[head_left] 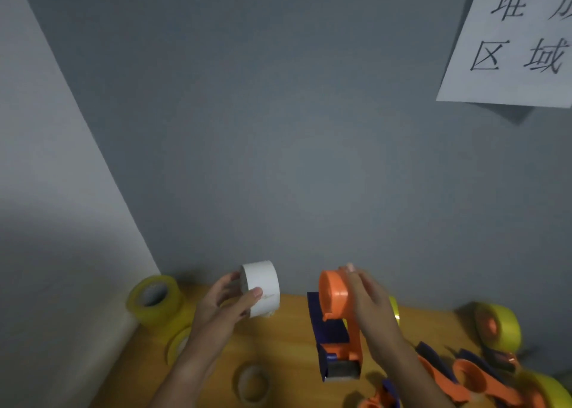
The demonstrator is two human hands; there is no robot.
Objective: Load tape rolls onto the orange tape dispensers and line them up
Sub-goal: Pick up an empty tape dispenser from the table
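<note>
Two bare forearms enter from the near edge, one at left, one at right. No sleeves, gloves, watch or wristband show on either. Left hand and right hand are both uncovered. The right hand's fingers are motion-blurred; nail detail cannot be judged.

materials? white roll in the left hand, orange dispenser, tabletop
White roll: looks like matte white tape, paper or plastic unclear; flat, no glare.
Orange dispenser: moulded plastic, smooth and slightly glossy, with dark blue parts.
Tabletop: yellowish wood or wood-look laminate; blur hides any grain.
</note>
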